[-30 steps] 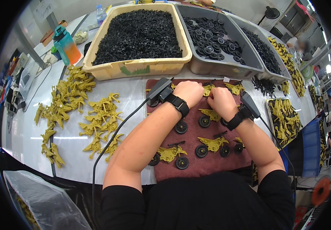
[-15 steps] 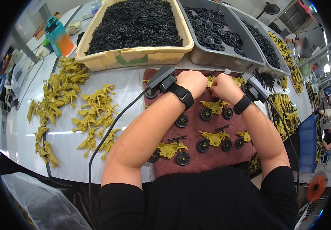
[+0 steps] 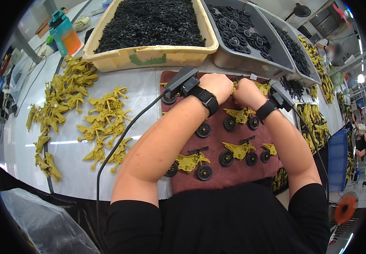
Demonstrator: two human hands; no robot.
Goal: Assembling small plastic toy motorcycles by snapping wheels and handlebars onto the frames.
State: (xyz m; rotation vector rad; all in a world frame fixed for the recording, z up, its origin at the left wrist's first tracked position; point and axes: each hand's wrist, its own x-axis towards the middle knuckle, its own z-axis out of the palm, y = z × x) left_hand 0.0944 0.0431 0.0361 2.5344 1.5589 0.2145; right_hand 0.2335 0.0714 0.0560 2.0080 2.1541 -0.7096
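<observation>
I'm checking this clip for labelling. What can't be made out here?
- Head view: what the left hand and right hand hold; knuckles face the camera, fingers curl under.
- Yellow toy motorbike: front end behind the left forearm.
- Grey bin: far end cut by the picture's edge.

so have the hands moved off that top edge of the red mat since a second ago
No. Both the left hand and right hand stay together at the red mat's far edge, by the grey bin.

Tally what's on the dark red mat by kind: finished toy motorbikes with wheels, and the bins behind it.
Toy motorbikes with wheels on the mat, clearly visible: 3
Yellow bin: 1
Grey bins: 2
Total: 6
More bikes are partly hidden by the arms.
</observation>
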